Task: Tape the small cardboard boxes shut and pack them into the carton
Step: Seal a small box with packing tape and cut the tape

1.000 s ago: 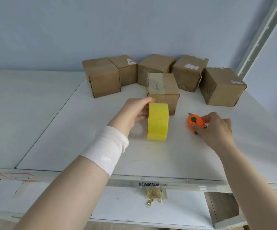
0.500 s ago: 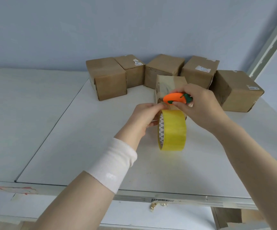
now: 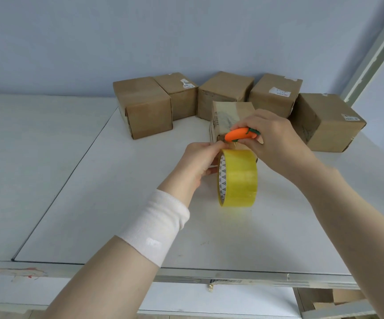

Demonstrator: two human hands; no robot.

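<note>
Yellow packing tape (image 3: pixel 238 178) stood on edge at the centre of the frame, its printed cardboard core facing left, over a white table (image 3: pixel 117 203); whether the roll rested on the tabletop or hung just above it could not be told. The person's left hand (image 3: pixel 197 162), reaching in from the lower left with a white wristband (image 3: pixel 156 229) on the forearm, pinched the roll at its upper left rim, fingers curled against the core. The right hand (image 3: pixel 276 139), coming in from the lower right, gripped a small orange cutter (image 3: pixel 238 134) shaped like a carrot with a green end, its tip held at the top of the roll, close to the left thumb.

Directly behind the hands, just above centre, sat a small cardboard box (image 3: pixel 227 113) with a strip of tape across its top, partly hidden by the cutter and the right hand. Five more small boxes formed a loose arc behind it along a pale blue wall (image 3: pixel 140 31): one at the left (image 3: pixel 145 107), one touching it from behind (image 3: pixel 179 93), a middle box (image 3: pixel 223 93), a labelled box (image 3: pixel 276 95) right of centre, and the largest-looking one (image 3: pixel 326 120) at the right.
</note>
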